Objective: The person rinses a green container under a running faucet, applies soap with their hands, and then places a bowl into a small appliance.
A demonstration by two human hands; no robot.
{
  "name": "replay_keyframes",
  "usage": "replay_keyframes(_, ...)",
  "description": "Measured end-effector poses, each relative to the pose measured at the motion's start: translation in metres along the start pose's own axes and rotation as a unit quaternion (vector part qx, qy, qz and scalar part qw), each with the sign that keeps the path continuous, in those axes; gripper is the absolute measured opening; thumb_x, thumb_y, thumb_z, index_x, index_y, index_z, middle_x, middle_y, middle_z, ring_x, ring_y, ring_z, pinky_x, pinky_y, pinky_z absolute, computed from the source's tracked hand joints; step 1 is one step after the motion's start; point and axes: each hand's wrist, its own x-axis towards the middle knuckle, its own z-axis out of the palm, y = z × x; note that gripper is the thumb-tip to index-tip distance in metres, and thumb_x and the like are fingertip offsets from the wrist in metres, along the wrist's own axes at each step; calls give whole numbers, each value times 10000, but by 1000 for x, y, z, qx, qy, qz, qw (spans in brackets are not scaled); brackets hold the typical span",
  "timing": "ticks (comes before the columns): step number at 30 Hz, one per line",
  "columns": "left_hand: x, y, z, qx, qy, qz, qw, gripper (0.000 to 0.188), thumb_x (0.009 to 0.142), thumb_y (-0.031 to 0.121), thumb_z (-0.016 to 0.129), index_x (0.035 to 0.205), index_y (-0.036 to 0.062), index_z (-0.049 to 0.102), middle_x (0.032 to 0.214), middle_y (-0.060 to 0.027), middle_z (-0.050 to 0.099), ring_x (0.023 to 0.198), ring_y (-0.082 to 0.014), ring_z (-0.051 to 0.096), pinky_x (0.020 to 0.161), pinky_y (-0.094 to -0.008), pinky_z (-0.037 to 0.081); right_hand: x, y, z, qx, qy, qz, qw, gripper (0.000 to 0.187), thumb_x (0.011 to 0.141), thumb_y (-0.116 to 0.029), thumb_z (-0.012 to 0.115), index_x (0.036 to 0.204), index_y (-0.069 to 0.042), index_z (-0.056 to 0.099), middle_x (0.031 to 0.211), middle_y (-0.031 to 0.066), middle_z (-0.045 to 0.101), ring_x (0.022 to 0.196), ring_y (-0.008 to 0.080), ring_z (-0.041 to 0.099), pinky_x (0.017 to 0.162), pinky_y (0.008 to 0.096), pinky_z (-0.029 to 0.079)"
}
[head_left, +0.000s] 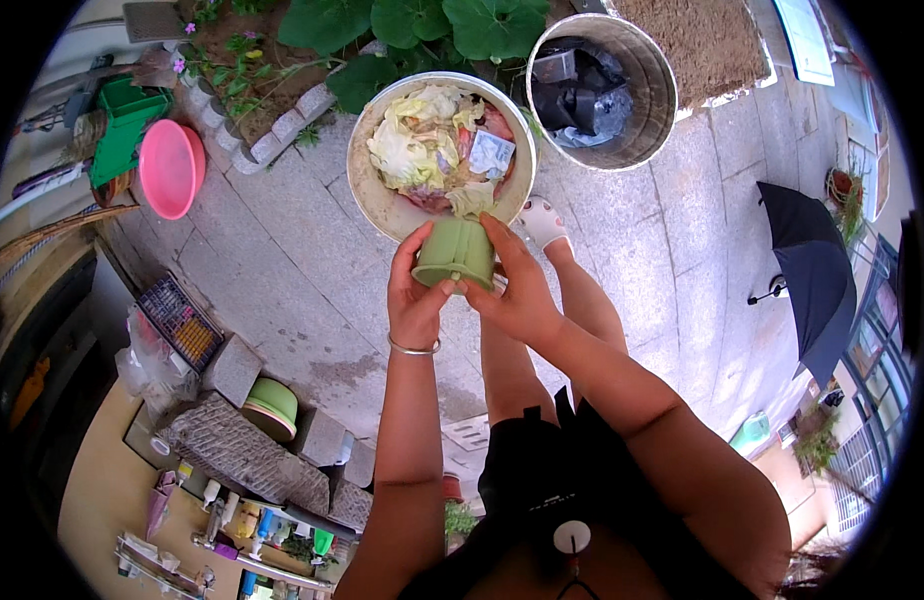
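Left hand (417, 300) and right hand (524, 285) clamp that small, rounded, pale-green, plastic-looking tub (460, 248) by the near rim of the round off-white bucket (361, 178) of yellowish leaves (407, 150); a loosened grip, I reckon, could drop it in.

Bright daylight whitens the paving (672, 265) at right; straight edges bow toward black corners.

Cannot see inside the green container (456, 250), nor some fingers of the left hand (417, 300) beneath, nor the covered near rim of the white bucket (366, 195). Cannot tell the contents of the dark bags (587, 95) inside the grey bucket (652, 112). Cannot follow the broad leaves (497, 28) past the picture's top edge.
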Motion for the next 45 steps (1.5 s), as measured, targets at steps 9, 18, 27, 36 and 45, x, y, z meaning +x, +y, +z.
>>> replay_keyframes(9, 26, -7, -2, 91, 65, 23, 993, 479, 693, -61, 576, 1163, -2, 503, 1107, -105, 549, 1027, -177, 527, 912, -294, 419, 24, 8, 10, 44, 36, 60, 997, 617, 720, -191, 664, 1226, 83, 441, 1158, 275, 532, 1028, 375, 568, 838, 372, 480)
replay_keyframes(18, 35, -42, -18, 124, 198, 94, 968, 394, 678, -71, 541, 1067, -9, 553, 1033, -86, 574, 958, -163, 544, 881, -284, 429, 38, 9, 17, 68, 7, 76, 995, 574, 727, -189, 657, 1199, 83, 475, 1083, 261, 575, 977, 338, 600, 823, 354, 479)
replay_keyframes(27, 30, -32, -12, 139, 132, 105, 976, 466, 706, -61, 528, 1165, 3, 490, 1103, -105, 525, 1027, -187, 510, 926, -313, 404, 41, 13, 13, 33, -7, 20, 999, 600, 743, -180, 631, 1240, 87, 426, 1151, 290, 527, 1069, 384, 544, 909, 380, 440)
replay_keyframes(36, 26, -41, -14, 149, 110, 133, 974, 544, 658, 13, 670, 1165, 0, 474, 1113, -98, 510, 1050, -197, 497, 936, -324, 404, 34, 18, 11, 25, -10, 30, 999, 619, 727, -187, 652, 1244, 70, 430, 1180, 284, 511, 1081, 402, 526, 912, 392, 441)
replay_keyframes(45, 33, -39, -45, -151, 38, 58, 986, 503, 724, 130, 671, 1156, -24, 463, 1105, -114, 538, 1015, -217, 545, 891, -343, 462, 41, 17, 3, 216, -14, 164, 962, 273, 853, -118, 577, 1072, 46, 582, 830, 136, 643, 675, 161, 620, 597, 271, 505)
